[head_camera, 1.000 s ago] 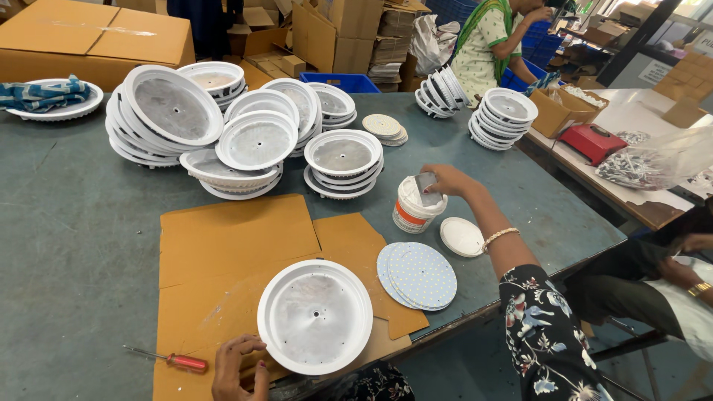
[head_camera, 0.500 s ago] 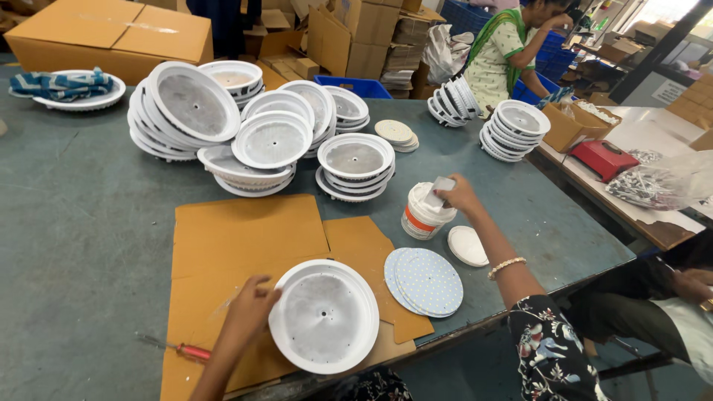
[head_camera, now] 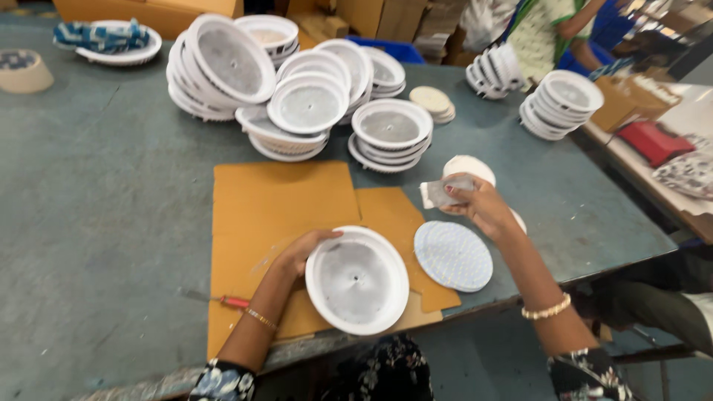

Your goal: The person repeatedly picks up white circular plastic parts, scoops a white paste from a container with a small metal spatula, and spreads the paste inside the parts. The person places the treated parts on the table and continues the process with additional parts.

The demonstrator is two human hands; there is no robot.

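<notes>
Brown cardboard boxes stand along the table's far edge, more stacked beyond.

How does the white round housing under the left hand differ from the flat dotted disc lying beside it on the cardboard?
The white round dished housing has a raised rim and a grey hollow with a centre hole; the flat pale disc dotted with small points has no rim. The housing is wider than the disc. The left hand grips the housing's edge, while the disc lies untouched, apart from the right hand. Both are round and rest partly on brown cardboard.
</notes>
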